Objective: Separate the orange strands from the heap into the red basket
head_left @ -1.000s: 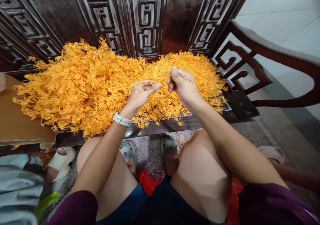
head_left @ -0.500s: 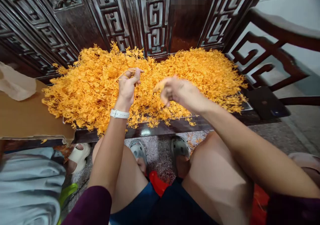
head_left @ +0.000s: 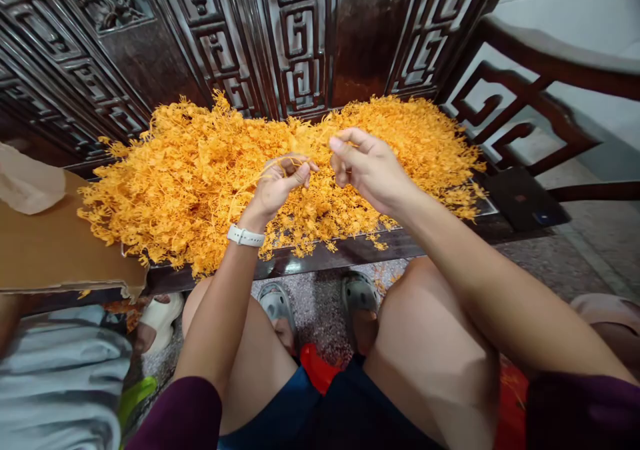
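- L hand [head_left: 273, 193]: grip nearly together, thumb near fingertips; seems closed on a thin orange strand [head_left: 243, 189] running over the fingers & down twd the pile
- R hand [head_left: 377, 173]: thumb & index close, other fingers curled; something orange by the tips, blurred; can't tell if the grip is clamped on it
- Orange pile [head_left: 190, 183]: frilly, flower-like pcs w/ thin stems, heaped along the dark wood counter [head_left: 340, 253], both hands over it
- Step, my read: handling one thin strand btwn the hands, mid-way; next move prob. calls for a light fingertip pinch, strand kept free of the heap; tangling is the likely snag
- Around: cardboard [head_left: 60, 247] at L end; dark flat device [head_left: 525, 200] nr R end; pale band [head_left: 245, 237] on L wrist
- Writing: none legible; small marks on device, too faint to read; no brand readable on band
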Available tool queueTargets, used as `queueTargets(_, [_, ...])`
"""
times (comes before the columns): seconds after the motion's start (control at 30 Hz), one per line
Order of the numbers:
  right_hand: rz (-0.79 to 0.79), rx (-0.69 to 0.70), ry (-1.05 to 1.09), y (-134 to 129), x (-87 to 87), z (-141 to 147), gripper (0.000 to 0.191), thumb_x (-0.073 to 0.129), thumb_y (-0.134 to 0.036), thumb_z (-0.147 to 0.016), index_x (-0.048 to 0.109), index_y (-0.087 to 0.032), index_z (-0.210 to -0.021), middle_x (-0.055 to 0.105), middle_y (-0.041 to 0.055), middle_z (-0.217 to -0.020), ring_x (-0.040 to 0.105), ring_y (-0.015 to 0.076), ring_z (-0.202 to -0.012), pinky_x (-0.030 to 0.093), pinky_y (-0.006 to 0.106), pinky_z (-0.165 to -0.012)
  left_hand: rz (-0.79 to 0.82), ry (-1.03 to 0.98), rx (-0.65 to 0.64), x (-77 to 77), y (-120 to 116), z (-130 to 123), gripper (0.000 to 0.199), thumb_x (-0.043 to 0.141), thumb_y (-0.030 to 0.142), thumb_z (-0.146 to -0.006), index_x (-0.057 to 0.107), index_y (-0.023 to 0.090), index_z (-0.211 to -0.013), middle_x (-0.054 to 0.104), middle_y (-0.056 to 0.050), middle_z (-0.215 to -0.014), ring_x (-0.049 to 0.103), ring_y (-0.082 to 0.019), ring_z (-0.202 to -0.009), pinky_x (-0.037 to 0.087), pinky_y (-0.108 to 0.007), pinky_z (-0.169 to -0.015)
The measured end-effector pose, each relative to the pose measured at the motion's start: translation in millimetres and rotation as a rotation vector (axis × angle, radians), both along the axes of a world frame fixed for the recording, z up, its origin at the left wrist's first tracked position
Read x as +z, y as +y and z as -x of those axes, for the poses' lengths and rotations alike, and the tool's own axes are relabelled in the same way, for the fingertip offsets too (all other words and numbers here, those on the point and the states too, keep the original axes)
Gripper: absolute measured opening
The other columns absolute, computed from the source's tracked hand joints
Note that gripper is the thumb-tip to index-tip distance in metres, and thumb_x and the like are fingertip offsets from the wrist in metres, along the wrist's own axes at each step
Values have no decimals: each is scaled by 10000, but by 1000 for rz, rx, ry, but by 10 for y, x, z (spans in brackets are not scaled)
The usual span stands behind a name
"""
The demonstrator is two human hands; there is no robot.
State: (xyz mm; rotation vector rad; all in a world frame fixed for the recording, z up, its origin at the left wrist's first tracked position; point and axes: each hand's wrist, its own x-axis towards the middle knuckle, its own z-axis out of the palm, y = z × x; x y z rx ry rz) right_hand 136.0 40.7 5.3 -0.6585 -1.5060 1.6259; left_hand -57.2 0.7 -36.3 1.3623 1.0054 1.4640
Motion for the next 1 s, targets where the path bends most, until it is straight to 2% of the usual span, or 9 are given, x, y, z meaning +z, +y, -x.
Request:
queueTargets(0.1, [-101,55,-22,-31,25,-11,443,809,-600,-897,598,-216,-826,522,-20,-672,447,106,-601,372,291,-569,25,-61,184,-34,57,33,132,797,279,-898,723,210,-813,681,-14,-755,569,-102,-612,496,-271,-649])
queueTargets(0.17, [-153,148,-29,-83,57,-18,427,825,-564,-895,634,-196,-790,531,-21,-650,458,101,-596,374,284,-562,42,-99,319,-53,102,94,135,757,242,-926,722,212,-799,652,-3,-707,535,-92,-568,452,-242,-570])
queueTargets(0.27, [-191,318,-55,-194,122,-26,389,833,-503,-904,673,-172,-776,550,-26,-625,476,87,-575,357,269,-534,51,-162,393,-61,149,209,168,716,183,-939,723,209,-773,626,1,-688,507,-78,-545,395,-207,-503])
queueTargets(0.37, [-208,356,-88,-262,160,-24,365,810,-479,-931,677,-168,-793,543,-35,-599,459,77,-551,338,260,-516,57,-194,316,-47,147,273,152,730,181,-925,736,206,-775,610,2,-673,511,-72,-548,394,-187,-496])
queueTargets(0.47, [-189,232,-104,-223,135,-2,369,803,-524,-925,672,-184,-862,560,-32,-615,486,89,-566,374,261,-531,68,-184,132,-13,97,244,99,788,230,-883,755,199,-795,602,8,-653,517,-67,-541,408,-181,-497])
queueTargets(0.6, [-33,-5,-79,-87,52,23,467,830,-624,-858,593,-237,-965,586,-40,-656,494,104,-567,398,264,-529,108,-138,-60,56,9,156,149,867,288,-803,754,191,-811,622,7,-664,554,-77,-567,422,-186,-495])
queueTargets(0.73, [47,-15,-64,-20,23,-3,527,834,-678,-821,573,-246,-971,577,-34,-692,487,101,-570,383,264,-519,128,-59,-148,96,-31,141,196,878,341,-800,756,188,-806,623,7,-628,547,-79,-549,425,-196,-500])
queueTargets(0.87, [10,10,-54,-30,42,-41,449,886,-568,-808,601,-225,-855,554,-32,-669,465,94,-576,383,261,-532,140,-25,-98,77,-5,175,125,829,279,-837,756,184,-800,623,3,-627,544,-80,-555,415,-194,-497])
queueTargets(1.0, [-6,45,-48,-54,35,-25,266,850,-354,-840,646,-197,-774,562,-25,-621,474,92,-562,375,260,-535,161,-123,125,45,53,136,123,752,140,-852,700,184,-750,636,1,-677,557,-80,-573,408,-190,-492])
